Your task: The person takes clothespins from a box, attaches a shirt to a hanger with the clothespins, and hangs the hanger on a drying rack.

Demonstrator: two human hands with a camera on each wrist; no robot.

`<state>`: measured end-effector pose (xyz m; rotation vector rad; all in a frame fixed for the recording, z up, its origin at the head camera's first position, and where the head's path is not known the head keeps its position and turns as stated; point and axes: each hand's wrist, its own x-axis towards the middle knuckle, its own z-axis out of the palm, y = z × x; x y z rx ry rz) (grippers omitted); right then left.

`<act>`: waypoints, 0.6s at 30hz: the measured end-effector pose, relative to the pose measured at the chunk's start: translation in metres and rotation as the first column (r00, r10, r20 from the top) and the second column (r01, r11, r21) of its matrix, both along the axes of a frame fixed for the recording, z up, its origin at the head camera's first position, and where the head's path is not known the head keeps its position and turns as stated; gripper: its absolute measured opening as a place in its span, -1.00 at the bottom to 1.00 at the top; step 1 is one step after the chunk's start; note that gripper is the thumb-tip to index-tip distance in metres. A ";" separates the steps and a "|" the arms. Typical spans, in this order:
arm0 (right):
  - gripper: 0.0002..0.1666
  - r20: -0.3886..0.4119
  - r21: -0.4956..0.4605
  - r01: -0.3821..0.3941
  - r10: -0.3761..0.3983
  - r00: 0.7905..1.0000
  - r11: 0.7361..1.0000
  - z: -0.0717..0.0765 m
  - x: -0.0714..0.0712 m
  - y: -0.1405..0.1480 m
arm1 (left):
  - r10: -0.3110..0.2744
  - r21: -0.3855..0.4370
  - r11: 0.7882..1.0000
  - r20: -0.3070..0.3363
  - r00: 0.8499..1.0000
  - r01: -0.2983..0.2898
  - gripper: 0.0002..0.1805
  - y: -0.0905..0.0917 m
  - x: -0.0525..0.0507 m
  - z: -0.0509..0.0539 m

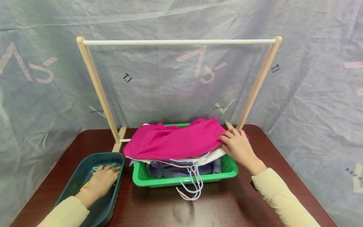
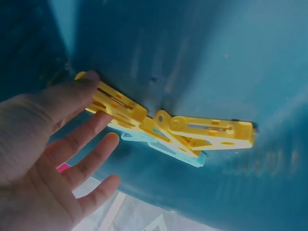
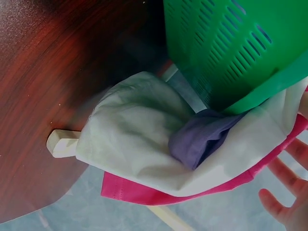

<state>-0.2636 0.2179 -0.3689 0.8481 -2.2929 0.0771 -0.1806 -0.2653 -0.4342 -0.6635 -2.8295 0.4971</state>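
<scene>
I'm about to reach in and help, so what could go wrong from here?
The left hand pinches a yellow clip lying against other clips, so one might come along with it. The hanger hooks jut past the front rim of the green basket and could snag. The pink cloth and white cloth overhang the basket's side by the right hand, so a tug might drag both.

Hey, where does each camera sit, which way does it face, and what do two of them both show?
Head: on the person's head, facing forward and down at a rack, green basket and pink cloth; left hand, right hand and sleeves show.
Left wrist: on that wrist, looking into a tray at yellow clothespins; the left hand shows at the left.
Right wrist: on that wrist, looking at the green basket's side and the pink cloth's edge; part of the right hand shows at the right.
Head and right wrist share the green basket and pink cloth.
</scene>
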 end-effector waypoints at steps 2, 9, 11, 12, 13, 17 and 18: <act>-0.78 -0.007 -0.017 -0.003 0.003 1.000 1.000 0.000 0.000 0.000 | -0.010 0.007 1.000 -0.015 1.000 0.010 -0.81 0.000 0.000 0.001; -0.79 -0.045 -0.042 -0.002 0.000 0.999 0.999 0.002 -0.003 0.002 | -0.009 0.027 1.000 -0.031 0.999 0.010 -0.80 -0.002 0.001 0.006; -0.80 -0.049 -0.046 0.001 -0.003 0.999 0.999 0.003 -0.004 0.002 | -0.005 0.042 0.999 -0.030 1.000 0.006 -0.79 -0.001 0.001 0.008; -0.80 -0.050 -0.049 0.000 -0.002 0.999 0.999 0.003 -0.004 0.002 | -0.005 0.052 0.999 -0.035 0.999 0.007 -0.79 -0.001 0.001 0.009; -0.80 -0.050 -0.053 -0.001 -0.001 0.999 0.999 0.004 -0.004 0.002 | -0.006 0.065 0.998 -0.040 0.999 0.008 -0.78 -0.001 0.001 0.010; -0.80 -0.052 -0.074 -0.003 -0.001 0.999 0.997 0.005 -0.005 0.001 | -0.018 0.110 0.994 -0.076 0.997 0.027 -0.74 -0.002 0.002 0.017; -0.80 -0.054 -0.079 -0.003 -0.001 0.999 0.997 0.006 -0.006 0.000 | -0.022 0.115 0.993 -0.084 0.996 0.031 -0.72 -0.002 0.003 0.019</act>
